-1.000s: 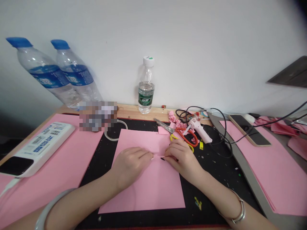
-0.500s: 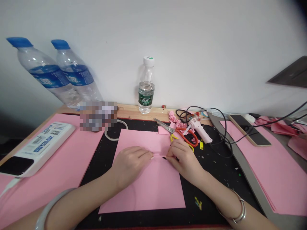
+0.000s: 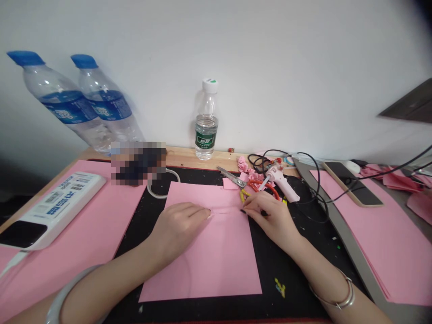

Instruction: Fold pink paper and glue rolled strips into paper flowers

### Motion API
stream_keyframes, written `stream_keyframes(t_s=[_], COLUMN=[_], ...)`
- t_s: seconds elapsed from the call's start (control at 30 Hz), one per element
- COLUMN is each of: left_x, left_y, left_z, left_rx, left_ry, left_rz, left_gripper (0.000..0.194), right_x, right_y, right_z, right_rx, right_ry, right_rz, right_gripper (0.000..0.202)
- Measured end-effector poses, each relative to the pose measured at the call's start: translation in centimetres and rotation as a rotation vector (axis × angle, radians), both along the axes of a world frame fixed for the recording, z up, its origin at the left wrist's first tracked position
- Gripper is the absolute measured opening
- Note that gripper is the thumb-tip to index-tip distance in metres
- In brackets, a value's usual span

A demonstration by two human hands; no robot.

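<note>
A pink paper sheet [image 3: 205, 265] lies on the black mat [image 3: 303, 279]. Across its upper part runs a thin pink strip [image 3: 224, 211], hard to tell from the sheet beneath. My left hand [image 3: 180, 229] is closed at the strip's left end, its fingertips pressed together over the sheet. At the right end, over the sheet's right edge, my right hand [image 3: 270, 220] pinches with thumb and forefinger; whatever is between them is too small to make out. Scissors [image 3: 238, 180] with orange and yellow handles lie just beyond my right hand, partly covered by it.
A pink glue gun [image 3: 283, 184], black cables and crumpled pink scraps sit at the back right. A phone [image 3: 354, 184] rests near pink sheets at right. A water bottle [image 3: 205, 135] stands by the wall. At left are two large bottles [image 3: 110, 105] and a white device [image 3: 57, 209].
My right hand has moved right and slightly up, away from my left hand, covering more of the scissors' handles. My left hand has shifted slightly left and up.
</note>
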State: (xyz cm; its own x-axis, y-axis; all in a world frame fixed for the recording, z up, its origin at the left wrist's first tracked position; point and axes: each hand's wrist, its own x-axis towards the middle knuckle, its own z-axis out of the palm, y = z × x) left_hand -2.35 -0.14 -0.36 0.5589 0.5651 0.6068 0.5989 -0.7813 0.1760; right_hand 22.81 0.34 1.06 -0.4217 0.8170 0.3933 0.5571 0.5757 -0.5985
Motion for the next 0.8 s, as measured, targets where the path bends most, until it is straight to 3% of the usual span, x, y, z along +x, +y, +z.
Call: stream_keyframes(t_s=[0.1, 0.23, 0.33, 0.47, 0.53, 0.63, 0.8], left_x=[0.0, 0.0, 0.1, 0.7, 1.1, 1.7, 2.0], left_y=[0.1, 0.0, 0.0, -0.3, -0.6, -0.9, -1.0], left_z=[0.0, -0.2, -0.3, -0.3, -0.2, -0.2, -0.4], left_rx=[0.003, 0.006, -0.001, 0.005, 0.004, -0.012, -0.036], left_ry=[0.009, 0.009, 0.012, -0.003, -0.009, 0.002, 0.031], left_rz=[-0.001, -0.017, -0.021, -0.051, -0.065, -0.088, -0.101], left_gripper=[0.025, 0.024, 0.022, 0.021, 0.022, 0.025, 0.026], right_x=[0.4, 0.5, 0.1, -1.4, -2.2, -3.0, -3.1], right_y=[-0.1, -0.1, -0.2, -0.7, -1.1, -1.4, -1.3], right_z=[0.3, 0.5, 0.3, -0.5, -1.0, -1.6, -1.5], right_rx=[0.047, 0.109, 0.137, 0.177, 0.178, 0.148, 0.078], right_ry=[-0.043, -0.085, -0.070, -0.128, -0.164, -0.139, -0.085], right_rz=[-0.134, -0.175, -0.120, 0.050, 0.111, 0.132, 0.142], right_gripper=[0.025, 0.029, 0.016, 0.028, 0.024, 0.004, 0.017])
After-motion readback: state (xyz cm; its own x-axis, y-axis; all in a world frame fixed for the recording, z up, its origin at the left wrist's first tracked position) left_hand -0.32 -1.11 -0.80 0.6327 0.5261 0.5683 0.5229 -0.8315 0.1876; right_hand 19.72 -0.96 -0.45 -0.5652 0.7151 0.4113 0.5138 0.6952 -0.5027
